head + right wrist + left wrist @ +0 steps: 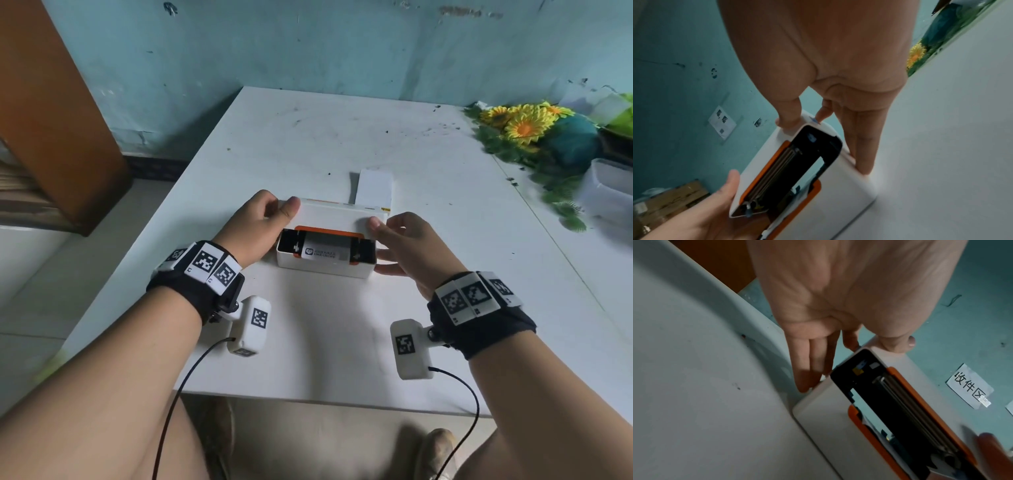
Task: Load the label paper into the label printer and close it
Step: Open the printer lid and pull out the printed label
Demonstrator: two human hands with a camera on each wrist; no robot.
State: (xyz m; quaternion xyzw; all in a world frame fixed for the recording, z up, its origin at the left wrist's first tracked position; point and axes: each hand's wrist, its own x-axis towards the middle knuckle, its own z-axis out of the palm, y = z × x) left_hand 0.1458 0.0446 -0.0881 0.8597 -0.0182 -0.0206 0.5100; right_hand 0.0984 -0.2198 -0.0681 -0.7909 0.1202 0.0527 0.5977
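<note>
A small white plastic label printer [325,253] with orange trim sits near the middle of the white desk [308,342], its hinged white lid [342,216] lowered most of the way but with a gap open at the near edge. Through that gap a strip of white label paper [322,251] lies flat between the black side guides inside the printer, and a folded stack of white label paper [375,186] rests on the desk just behind the printer, apparently feeding in from the rear.

The left hand [260,226] holds the printer's left end, thumb on top of the lid corner, fingers down the side to the desk. The right hand [407,243] does the same on the right end: thumb pressing on the lid's near right corner, fingers stretched along the printer's side. Both grips pinch lid and body together.

Loading looks done, since the paper appears seated between the guides. What remains, by my reading, is pressing the lid fully down until it latches; the wrist views show the orange-edged lid and the black print mechanism apart.
</note>
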